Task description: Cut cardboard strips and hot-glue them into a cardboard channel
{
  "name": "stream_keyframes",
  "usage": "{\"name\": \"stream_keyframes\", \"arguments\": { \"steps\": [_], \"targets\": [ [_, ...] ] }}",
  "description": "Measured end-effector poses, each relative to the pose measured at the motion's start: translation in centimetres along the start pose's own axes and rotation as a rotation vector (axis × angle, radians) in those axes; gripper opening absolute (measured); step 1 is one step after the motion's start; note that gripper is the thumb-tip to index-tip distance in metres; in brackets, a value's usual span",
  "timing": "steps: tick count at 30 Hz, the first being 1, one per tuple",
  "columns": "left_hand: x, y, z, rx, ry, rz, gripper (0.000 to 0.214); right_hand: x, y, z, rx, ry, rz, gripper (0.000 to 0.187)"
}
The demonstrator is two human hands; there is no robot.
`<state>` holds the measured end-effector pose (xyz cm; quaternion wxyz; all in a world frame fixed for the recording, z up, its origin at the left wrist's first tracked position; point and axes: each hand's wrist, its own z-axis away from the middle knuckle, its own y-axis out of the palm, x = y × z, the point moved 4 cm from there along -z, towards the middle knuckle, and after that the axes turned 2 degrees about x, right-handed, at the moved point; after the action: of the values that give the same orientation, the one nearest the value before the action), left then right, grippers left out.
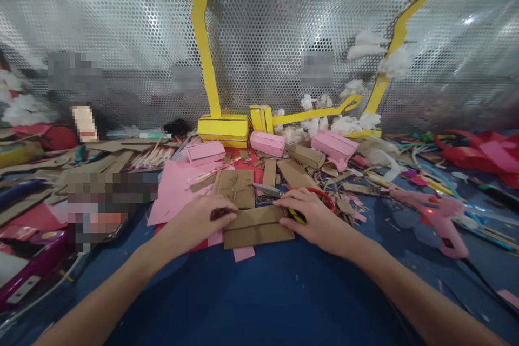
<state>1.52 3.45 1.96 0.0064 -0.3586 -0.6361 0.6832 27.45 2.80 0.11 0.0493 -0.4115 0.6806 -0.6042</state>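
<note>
My left hand (201,220) rests on the left end of a folded brown cardboard piece (256,228) on the blue table, fingers curled and pressing it down. On the cardboard's right end lies my right hand (308,218), fingers closed over the handles of red-handled scissors (320,195), whose blades (267,190) point left. Behind the piece sits another brown cardboard square (235,187) with a scratched mark.
Pink paper boxes (205,151) (267,143) (334,144), a pink sheet (174,190), yellow cardboard shapes (223,128) and white cotton tufts (312,124) crowd the back by a perforated metal wall. A pink glue gun (433,213) lies at right. Cardboard scraps cover the left.
</note>
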Motion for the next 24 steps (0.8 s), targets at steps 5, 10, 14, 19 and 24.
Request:
{"name": "stream_keyframes", "arguments": {
  "steps": [5, 10, 14, 19, 24],
  "targets": [
    [0.04, -0.10, 0.04, 0.004, -0.003, 0.015, 0.024, 0.51, -0.43, 0.02, -0.019, -0.014, -0.038, 0.024],
    [-0.08, -0.14, 0.18, 0.008, 0.002, 0.055, 0.025, 0.84, -0.70, 0.02, -0.039, 0.023, -0.157, 0.021],
    [-0.12, 0.01, 0.40, 0.029, 0.007, 0.137, 0.022, 0.48, -0.74, 0.00, -0.101, 0.075, -0.245, 0.017],
    [-0.07, 0.12, 0.40, -0.024, 0.019, 0.495, 0.024, 0.28, -0.81, -0.14, -0.099, 0.141, -0.537, 0.022],
    [-0.83, -0.25, 0.83, -0.073, 0.063, 0.581, 0.032, 0.37, -0.62, 0.04, -0.131, 0.308, -1.003, 0.032]
  ]
}}
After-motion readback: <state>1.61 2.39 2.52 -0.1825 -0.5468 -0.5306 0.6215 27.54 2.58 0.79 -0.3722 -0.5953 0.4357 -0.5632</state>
